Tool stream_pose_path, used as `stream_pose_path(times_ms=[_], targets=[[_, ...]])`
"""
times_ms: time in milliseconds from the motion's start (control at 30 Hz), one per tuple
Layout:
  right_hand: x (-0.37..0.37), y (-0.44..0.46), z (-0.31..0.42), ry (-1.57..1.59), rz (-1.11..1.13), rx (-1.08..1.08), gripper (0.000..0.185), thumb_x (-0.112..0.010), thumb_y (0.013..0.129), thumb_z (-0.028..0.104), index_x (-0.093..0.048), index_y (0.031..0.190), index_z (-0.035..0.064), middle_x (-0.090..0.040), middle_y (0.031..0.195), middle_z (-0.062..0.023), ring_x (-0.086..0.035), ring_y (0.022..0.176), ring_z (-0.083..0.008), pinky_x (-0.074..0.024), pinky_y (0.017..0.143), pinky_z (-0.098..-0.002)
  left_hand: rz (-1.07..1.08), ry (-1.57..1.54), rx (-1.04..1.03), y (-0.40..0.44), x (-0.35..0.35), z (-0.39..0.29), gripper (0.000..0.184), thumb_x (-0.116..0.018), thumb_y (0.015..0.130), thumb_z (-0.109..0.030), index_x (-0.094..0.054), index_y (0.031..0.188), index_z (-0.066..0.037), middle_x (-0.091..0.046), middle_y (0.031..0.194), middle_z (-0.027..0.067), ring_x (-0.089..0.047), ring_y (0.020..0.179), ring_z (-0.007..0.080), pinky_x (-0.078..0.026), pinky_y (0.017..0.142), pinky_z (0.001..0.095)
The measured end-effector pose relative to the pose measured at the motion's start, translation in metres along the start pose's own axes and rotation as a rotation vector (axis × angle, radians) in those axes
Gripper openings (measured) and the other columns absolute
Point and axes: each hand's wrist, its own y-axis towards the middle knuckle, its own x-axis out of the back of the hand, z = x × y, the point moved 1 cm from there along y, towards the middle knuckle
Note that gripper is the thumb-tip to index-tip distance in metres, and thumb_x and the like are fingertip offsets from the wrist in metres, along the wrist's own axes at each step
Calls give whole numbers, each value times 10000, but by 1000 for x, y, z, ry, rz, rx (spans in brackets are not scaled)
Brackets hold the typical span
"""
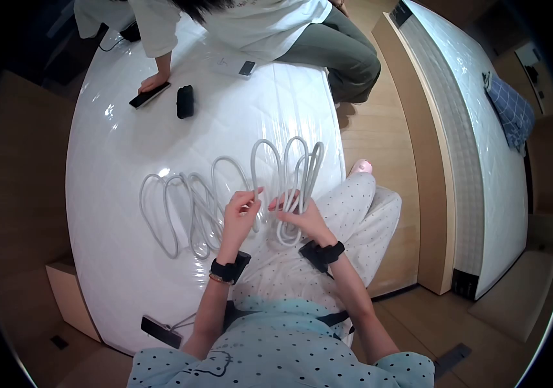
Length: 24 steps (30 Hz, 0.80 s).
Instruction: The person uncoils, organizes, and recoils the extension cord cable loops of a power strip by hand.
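Note:
A long grey-white cable (215, 213) lies in several loose loops over the plastic-covered mattress and up to my lap. My left hand (242, 210) is beside a strand of it, fingers curled, with thumb and fingertips near the cable; whether they grip it is too small to tell. In my right hand (299, 215) is a bundle of upright cable loops, held between thumb and fingers. The two hands are close together but apart. Both wrists carry black straps with a dark device.
Another person (257, 29) sits at the far side of the mattress (115, 213), one hand on a dark phone (149, 95). A black case (185, 101) and a small card-like item (246, 68) lie nearby. Another phone (161, 332) is lower left. A second mattress (477, 129) stands right.

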Motion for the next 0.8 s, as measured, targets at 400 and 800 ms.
stream_pose_path(times_ms=[400,800], targets=[[-6,2,1,190,-174,-22,347,-692,733,51,-563,1044,-30,-646,807,-75,-615,766,-126,-479,685,-248,-139,326,113,7,-6,27,473,-570,864,-157,-437,1275,35,-579,1072,118,-570,898,185,-437,793,293],[-9,1,5,91,-144,-38,416,-685,717,28,-545,1107,-10,-625,922,-60,-604,843,-143,-486,744,-260,60,167,-66,-5,-20,17,439,-585,862,-177,-504,1282,-77,-426,1325,145,-444,1178,222,-373,960,338]])
